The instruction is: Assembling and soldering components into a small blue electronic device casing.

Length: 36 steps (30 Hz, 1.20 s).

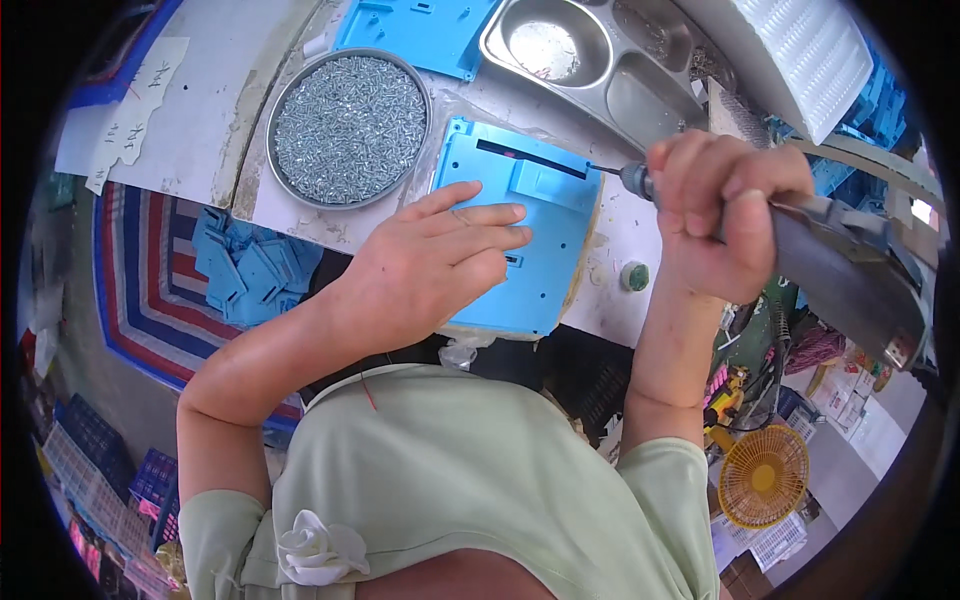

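Observation:
A light-blue plastic housing panel (535, 275) with a long slot and small holes lies on a padded board at the table's front edge. My left hand (440, 255) rests on its left side, fingers stretched out and spread across the surface. In my right hand (725, 200) is a dark power screwdriver (840, 255), the fingers wrapped round its body near the front. Its thin bit (605, 169) points left, with the tip at the panel's upper right corner. Whether a screw sits under the tip is too small to tell.
A round metal tray (424, 120) full of small screws stands left of the panel. Behind are another blue panel (415, 30) and a steel compartment tray (590, 95). A small green-topped jar (634, 276) stands at right. Blue parts (255, 270) fill a striped bag at lower left.

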Motion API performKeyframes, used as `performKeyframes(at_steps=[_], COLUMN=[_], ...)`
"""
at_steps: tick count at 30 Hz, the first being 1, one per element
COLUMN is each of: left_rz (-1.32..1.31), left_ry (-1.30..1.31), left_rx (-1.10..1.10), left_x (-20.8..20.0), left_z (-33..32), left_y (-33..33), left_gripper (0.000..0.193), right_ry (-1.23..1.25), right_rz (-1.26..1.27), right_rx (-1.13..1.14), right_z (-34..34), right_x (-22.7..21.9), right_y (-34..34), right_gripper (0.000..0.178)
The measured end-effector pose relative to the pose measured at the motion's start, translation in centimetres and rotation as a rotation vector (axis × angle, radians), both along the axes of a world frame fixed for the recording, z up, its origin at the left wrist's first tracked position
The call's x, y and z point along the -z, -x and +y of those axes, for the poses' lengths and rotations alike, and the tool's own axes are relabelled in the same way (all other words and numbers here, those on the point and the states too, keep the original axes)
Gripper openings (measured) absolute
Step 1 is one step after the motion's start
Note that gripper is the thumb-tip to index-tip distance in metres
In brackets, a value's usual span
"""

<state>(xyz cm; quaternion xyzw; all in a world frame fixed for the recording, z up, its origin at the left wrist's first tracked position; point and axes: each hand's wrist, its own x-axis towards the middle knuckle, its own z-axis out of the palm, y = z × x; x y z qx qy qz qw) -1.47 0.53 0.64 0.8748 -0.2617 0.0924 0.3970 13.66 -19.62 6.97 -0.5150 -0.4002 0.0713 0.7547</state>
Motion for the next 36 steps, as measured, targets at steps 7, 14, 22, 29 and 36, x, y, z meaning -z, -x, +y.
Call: performKeyframes(at_steps=[7,14,22,29,36], left_rz=[0.044,0.080,0.112,0.074,0.144], left_ry=[-0.029,-0.024,-0.061,-0.056,0.125], left_rx=[0.005,-0.006,-0.045,-0.033,-0.106], left_x=[-0.5,-1.2,-1.4,-1.3,-2.7], left_z=[0.1,-0.3,-0.4,-0.4,-0.9], left_y=[-0.4,-0.6,-0.5,-0.7,-0.5], left_gripper=[0.020,0.016,0.014,0.015,0.010], right_ry=[0.234,0.066,-0.065,0.055,-0.035], right_rz=[-0.063,-0.048,0.135,0.073,0.052], right_rx=[0.010,-0.221,-0.135,-0.120,-0.147], right_z=[0.4,-3.0,-5.8,-3.2,-3.3], right_x=[1.3,-2.2,-1.1,0.2,-1.9], right_y=[-1.3,-3.0,3.4,3.9,4.1], right_gripper=[0.024,0.031,0.033,0.037,0.031])
